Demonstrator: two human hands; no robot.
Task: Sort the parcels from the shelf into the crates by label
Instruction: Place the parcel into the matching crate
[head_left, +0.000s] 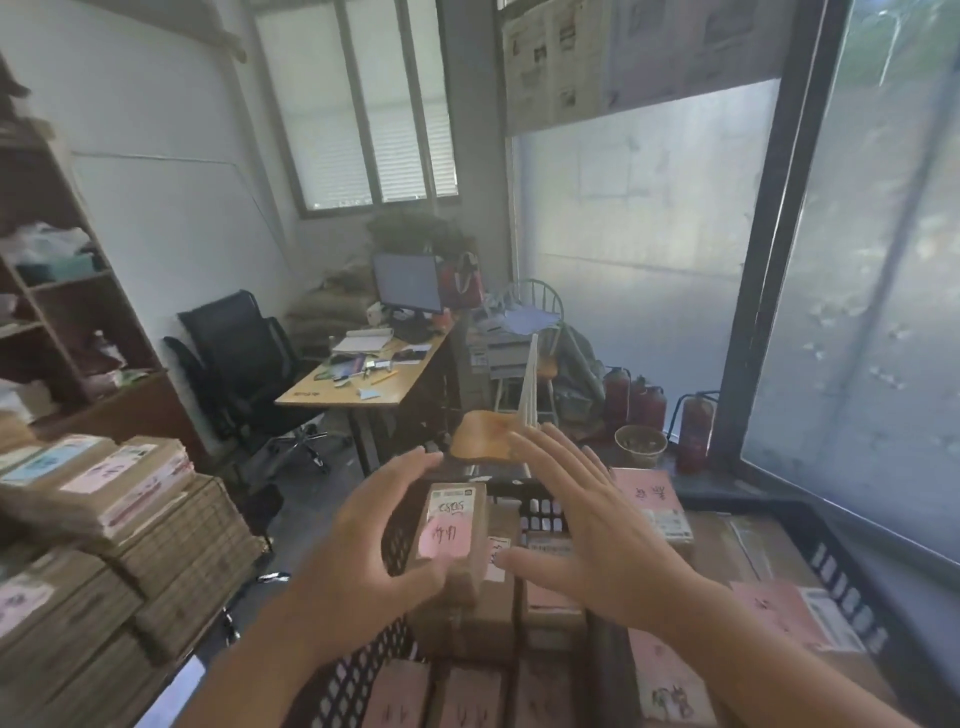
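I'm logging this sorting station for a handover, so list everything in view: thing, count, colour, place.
parcel with a pink label: one, brown, upright in the crate between the hands
black crate: one, lower right, packed with brown parcels
stacked parcels: many, brown, left
shelf unit: one, brown, far left
office chair: one, black, by the desk
desk: one, wooden, centre, cluttered
monitor: one, dark, on the desk
fire extinguishers: at least three, red, by the window
left hand: open, beside the parcel
right hand: open, fingers spread, over the crate
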